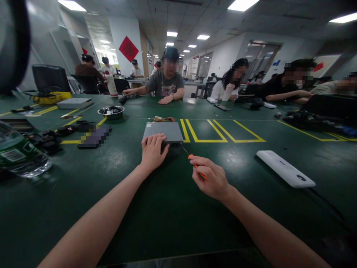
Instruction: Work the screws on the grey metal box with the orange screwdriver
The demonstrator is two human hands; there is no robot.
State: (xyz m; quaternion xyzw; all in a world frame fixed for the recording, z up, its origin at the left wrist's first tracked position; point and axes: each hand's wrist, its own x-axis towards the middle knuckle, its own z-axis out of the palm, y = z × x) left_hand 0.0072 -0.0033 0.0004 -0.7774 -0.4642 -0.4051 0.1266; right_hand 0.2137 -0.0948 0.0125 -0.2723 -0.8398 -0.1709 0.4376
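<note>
A flat grey metal box (164, 131) with coloured wires (164, 119) at its far end lies on the green table (167, 208). My left hand (153, 152) rests on its near edge, fingers curled over the corner. My right hand (212, 178) is closed round a small screwdriver with an orange handle (195, 163). Its thin metal tip (184, 150) points at the near right corner of the box.
A white oblong device (286, 168) lies to the right. A metal bowl (111, 111), dark tools (67, 131) and a clear plastic bottle (19, 156) are at the left. Yellow tape lines (220, 134) mark the table. Several other people sit at the far side.
</note>
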